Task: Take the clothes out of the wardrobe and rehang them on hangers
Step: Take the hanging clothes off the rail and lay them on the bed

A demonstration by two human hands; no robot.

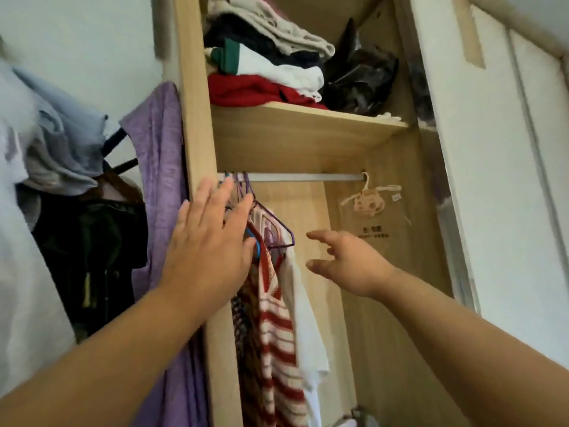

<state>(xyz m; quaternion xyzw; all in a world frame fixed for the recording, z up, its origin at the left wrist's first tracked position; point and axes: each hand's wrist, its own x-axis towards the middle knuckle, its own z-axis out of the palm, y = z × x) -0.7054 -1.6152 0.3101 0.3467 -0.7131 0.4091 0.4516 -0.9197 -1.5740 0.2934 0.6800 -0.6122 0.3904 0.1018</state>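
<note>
a home bedroom, by the look of it: an open light-wood wardrobe (pixel 197 118) with folded clothes (pixel 264 69) stacked on its shelf (pixel 301 134), garments (pixel 277 328) on hangers (pixel 261 220) along a metal rail (pixel 308 177), and more clothing (pixel 61 143) draped beside a plain white wall (pixel 92 41).

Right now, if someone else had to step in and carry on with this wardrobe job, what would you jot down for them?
Left hand: open, fingers straight, against the bunched hangers at the left end of the rail.
Right hand: open, empty, reaching toward them.
Striped top and white top hang on the rail; folded clothes lie on the shelf above.
Nothing is in hand; taking out and rehanging remain.
</note>
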